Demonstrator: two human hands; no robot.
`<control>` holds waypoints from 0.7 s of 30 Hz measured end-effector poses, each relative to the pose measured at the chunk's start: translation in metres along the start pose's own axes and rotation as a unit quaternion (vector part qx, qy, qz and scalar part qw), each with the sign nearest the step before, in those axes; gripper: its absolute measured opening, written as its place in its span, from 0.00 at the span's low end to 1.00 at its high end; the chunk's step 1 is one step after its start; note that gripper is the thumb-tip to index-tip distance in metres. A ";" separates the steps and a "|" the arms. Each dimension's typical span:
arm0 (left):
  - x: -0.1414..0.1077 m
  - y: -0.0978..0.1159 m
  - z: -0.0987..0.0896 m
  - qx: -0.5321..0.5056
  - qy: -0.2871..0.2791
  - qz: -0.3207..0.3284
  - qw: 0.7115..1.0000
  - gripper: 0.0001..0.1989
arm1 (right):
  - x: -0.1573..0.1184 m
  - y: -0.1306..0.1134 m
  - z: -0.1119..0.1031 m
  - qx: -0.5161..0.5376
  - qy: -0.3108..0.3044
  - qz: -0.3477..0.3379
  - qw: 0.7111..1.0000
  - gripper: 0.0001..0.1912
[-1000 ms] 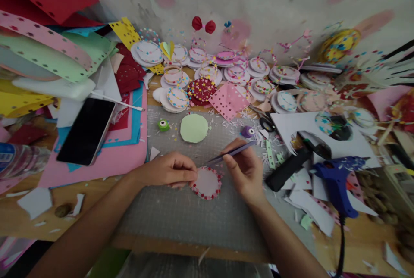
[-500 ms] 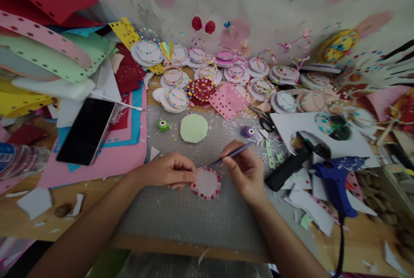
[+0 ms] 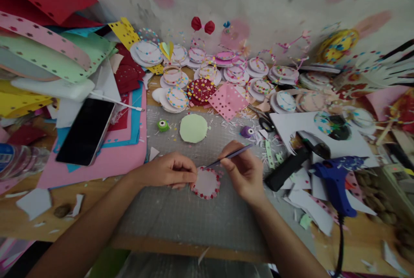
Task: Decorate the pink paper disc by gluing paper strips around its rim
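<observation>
A pale pink paper circle with small red and pink pieces around its rim lies on the grey cutting mat. My left hand is closed in a pinch at the circle's left edge. Between the thumb and fingers of my right hand are slim dark tweezers, slanting down to the left. Their tips reach the circle's upper rim, close to my left fingertips. Whether a small piece sits in the tips is too fine to tell. A light green paper circle lies behind.
Left stand a phone on coloured sheets and a plastic bottle. Green and purple punches flank the green circle. Right are scissors and a blue glue gun with its cord. Decorated discs line the wall.
Both hands stay nearly in place. The tweezers' rear end has dipped slightly, and their tips remain at the circle's upper rim.
</observation>
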State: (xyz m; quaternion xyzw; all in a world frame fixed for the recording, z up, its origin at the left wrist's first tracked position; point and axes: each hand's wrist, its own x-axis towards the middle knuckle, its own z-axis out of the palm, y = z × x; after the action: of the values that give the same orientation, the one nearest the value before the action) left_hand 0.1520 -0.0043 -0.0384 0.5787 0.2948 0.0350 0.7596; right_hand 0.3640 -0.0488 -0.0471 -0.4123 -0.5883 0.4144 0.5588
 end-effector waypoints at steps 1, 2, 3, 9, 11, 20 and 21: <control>0.000 0.000 0.000 0.002 0.000 0.003 1.000 0.13 | 0.000 0.000 0.000 0.002 0.000 -0.003 1.000 0.03; 0.000 0.000 0.000 0.004 0.000 0.004 1.000 0.13 | 0.001 0.000 0.001 0.002 0.000 -0.006 1.000 0.03; 0.000 0.000 0.000 0.005 -0.001 0.005 1.000 0.13 | 0.001 0.000 0.001 0.001 -0.001 -0.009 1.000 0.03; -0.001 0.001 -0.001 -0.004 -0.006 -0.008 1.000 0.15 | 0.001 0.003 -0.006 0.003 0.087 0.022 0.996 0.05; -0.001 0.000 -0.002 -0.001 -0.011 -0.014 1.000 0.16 | 0.003 0.006 -0.011 0.005 0.196 0.036 0.980 0.05; -0.003 -0.004 -0.001 0.019 -0.056 -0.018 0.998 0.18 | 0.014 0.004 -0.016 -0.078 0.304 -0.058 0.948 0.04; -0.003 -0.004 -0.002 0.020 -0.052 -0.016 0.998 0.18 | 0.014 0.003 -0.018 -0.098 0.284 -0.055 0.952 0.04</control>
State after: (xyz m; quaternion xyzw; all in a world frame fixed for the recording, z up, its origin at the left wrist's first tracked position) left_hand 0.1477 -0.0054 -0.0412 0.5903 0.2648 -0.0128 0.7624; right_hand 0.3813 -0.0337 -0.0449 -0.5328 -0.4651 0.1890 0.6812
